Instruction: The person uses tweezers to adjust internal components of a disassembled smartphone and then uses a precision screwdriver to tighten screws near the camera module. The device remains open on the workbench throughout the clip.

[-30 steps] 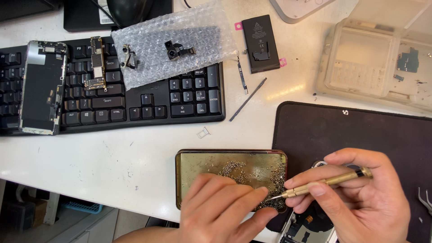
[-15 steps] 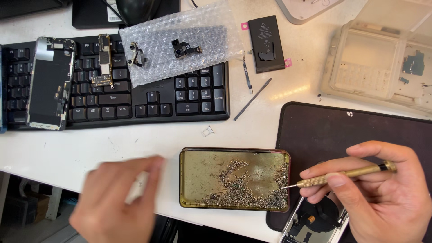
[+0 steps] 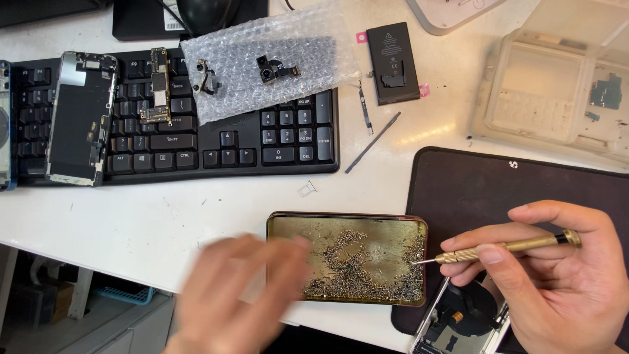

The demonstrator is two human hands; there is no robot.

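Screws [image 3: 367,272], tiny and heaped loose in the shallow brass-coloured tray [image 3: 295,226] at the bench's [image 3: 196,210] front edge, are being picked at with a gold precision screwdriver [image 3: 504,248]. The driver is pinched in the fingers of the right hand [image 3: 544,275], its tip resting at the tray's right rim. A single screw is best teased clear of the pile with a light touch. The left hand [image 3: 236,295] is blurred over the tray's left end; whether its fingers are spread cannot be told. An opened phone [image 3: 452,328] lies just below the tray.
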